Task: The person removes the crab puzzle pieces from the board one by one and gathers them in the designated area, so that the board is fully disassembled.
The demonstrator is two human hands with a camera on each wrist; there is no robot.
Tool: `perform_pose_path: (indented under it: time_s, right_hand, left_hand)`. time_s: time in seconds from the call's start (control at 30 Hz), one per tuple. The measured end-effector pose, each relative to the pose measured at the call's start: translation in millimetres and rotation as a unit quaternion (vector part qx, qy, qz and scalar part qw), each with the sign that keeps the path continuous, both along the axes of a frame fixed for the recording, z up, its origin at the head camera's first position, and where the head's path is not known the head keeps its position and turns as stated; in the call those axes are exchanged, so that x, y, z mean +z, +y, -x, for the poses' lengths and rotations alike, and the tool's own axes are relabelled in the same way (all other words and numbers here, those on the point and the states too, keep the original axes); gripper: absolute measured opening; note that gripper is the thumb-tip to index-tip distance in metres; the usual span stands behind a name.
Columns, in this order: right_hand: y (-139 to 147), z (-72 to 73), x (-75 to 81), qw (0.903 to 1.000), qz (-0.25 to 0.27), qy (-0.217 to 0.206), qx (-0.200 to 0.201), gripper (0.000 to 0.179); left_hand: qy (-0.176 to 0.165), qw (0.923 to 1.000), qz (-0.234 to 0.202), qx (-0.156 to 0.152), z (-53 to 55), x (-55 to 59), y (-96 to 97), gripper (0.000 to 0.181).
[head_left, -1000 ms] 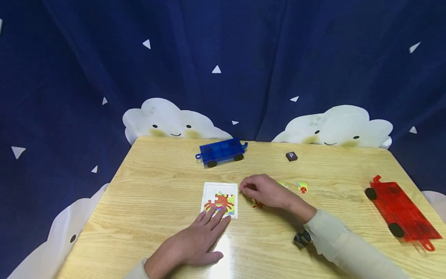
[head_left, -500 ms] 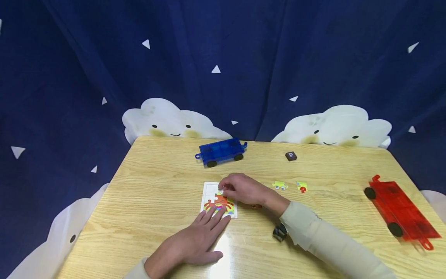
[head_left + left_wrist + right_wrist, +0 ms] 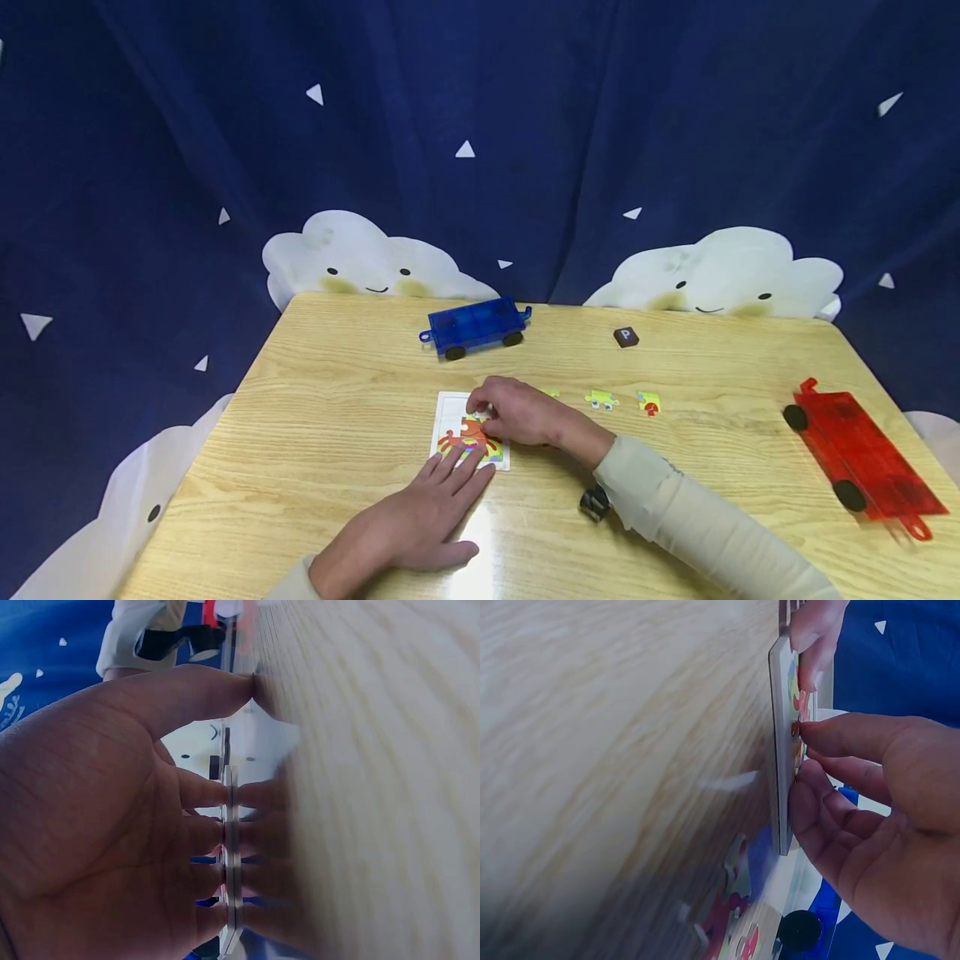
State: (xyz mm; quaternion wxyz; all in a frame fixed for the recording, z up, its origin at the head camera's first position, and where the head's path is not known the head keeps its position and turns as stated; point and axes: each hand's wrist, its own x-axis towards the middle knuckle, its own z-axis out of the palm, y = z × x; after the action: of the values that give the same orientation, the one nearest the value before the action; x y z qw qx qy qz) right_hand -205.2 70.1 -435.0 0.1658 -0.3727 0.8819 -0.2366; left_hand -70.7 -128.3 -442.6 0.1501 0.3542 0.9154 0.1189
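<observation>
A small white-framed crab jigsaw puzzle (image 3: 447,406) lies on the table, its lower part filled with red and yellow pieces. My left hand (image 3: 423,521) lies flat with spread fingers, the fingertips resting on the board's near edge. In the left wrist view, the thumb of that hand (image 3: 97,802) points away from the board's edge. Over the upper right of the puzzle, my right hand (image 3: 517,412) bends its thumb and fingers down at a puzzle piece (image 3: 796,729). The right wrist view shows thumb and fingertips right at the board's face; the fingers mostly hide the piece.
Loose puzzle pieces lie right of the board, among them one with eyes (image 3: 602,401) and one with a red claw (image 3: 649,405). A blue toy wagon (image 3: 476,327) and a black P block (image 3: 626,337) stand behind, a red wagon (image 3: 866,454) at right.
My right hand has moved left from beside the board to over its upper right part, then its fingers spread slightly. The left hand has stayed in place.
</observation>
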Motion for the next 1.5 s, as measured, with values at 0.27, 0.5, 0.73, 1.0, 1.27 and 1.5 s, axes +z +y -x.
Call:
perform_pose_path:
  time_s: [0.27,0.5,0.73,1.0,1.27,1.5]
  right_hand:
    - [-2,-1.1,-2.7,1.0,-0.001,0.005,-0.003,0.02]
    - [-4,-3.4,-3.3,0.9998,0.001,0.002,-0.017,0.021]
    - [-5,-3.6,-3.5,0.9997,0.012,-0.001,-0.021,0.022]
    - [-7,-1.4,0.1,0.9967,0.066,-0.02,-0.043,0.011]
    - [-6,-0.2,4.7,0.9944,0.092,-0.028,-0.043,0.011]
    - [9,5.1,11.8,0.9901,0.123,-0.037,-0.056,0.012]
  left_hand:
    - [0.001,1.0,0.006,0.001,-0.1,-0.8,0.6,0.087]
    - [0.005,1.0,0.003,0.002,-1.0,-1.2,0.7,0.086]
    - [0.005,1.0,0.002,0.001,-0.8,-1.4,0.5,0.086]
    - [-0.002,1.0,0.004,-0.002,0.0,-1.7,0.9,0.086]
    - [-0.008,1.0,0.002,-0.002,0.7,-2.3,1.3,0.087]
    - [0.0,1.0,0.004,-0.002,0.7,-1.0,1.7,0.087]
